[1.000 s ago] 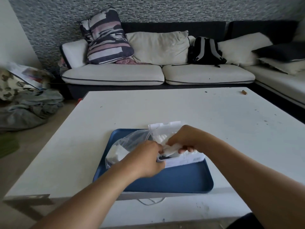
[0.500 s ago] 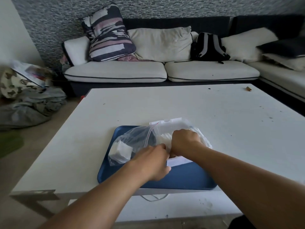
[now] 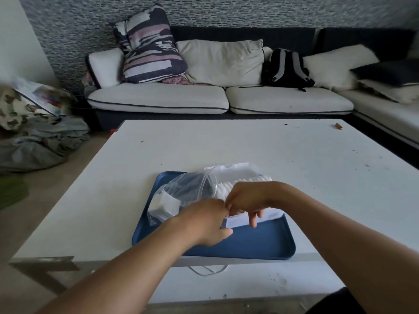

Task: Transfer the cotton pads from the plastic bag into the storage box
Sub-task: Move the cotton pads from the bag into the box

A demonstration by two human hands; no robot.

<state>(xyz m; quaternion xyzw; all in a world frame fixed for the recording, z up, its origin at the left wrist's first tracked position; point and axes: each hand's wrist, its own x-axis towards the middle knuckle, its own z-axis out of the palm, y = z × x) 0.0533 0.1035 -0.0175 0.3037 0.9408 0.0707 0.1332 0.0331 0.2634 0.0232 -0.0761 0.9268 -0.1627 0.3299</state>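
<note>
A clear plastic bag [image 3: 181, 191] with a red zip line lies on the left half of a blue tray [image 3: 260, 243]. Some white cotton pads [image 3: 165, 203] sit inside it. The bag's mouth reaches over the white storage box [image 3: 240, 220], which stands open on the tray with its lid [image 3: 235, 166] up at the back. A row of cotton pads [image 3: 242, 181] shows in the box behind my right hand. My left hand [image 3: 204, 220] and right hand [image 3: 247, 198] meet fingertip to fingertip at the box's near left corner, pinching the thin bag edge. My right hand's other fingers hang over the box front.
The tray sits near the front edge of a white table [image 3: 294, 159], with a small brown object [image 3: 339, 126] at the far right. Behind are a sofa with cushions and a black backpack [image 3: 285, 69]. Clothes lie piled on the floor at left [image 3: 40, 141].
My right hand carried white pads into the box, then rose and came back toward my left hand. The bag's mouth now spreads over the box. The camera shifted slightly.
</note>
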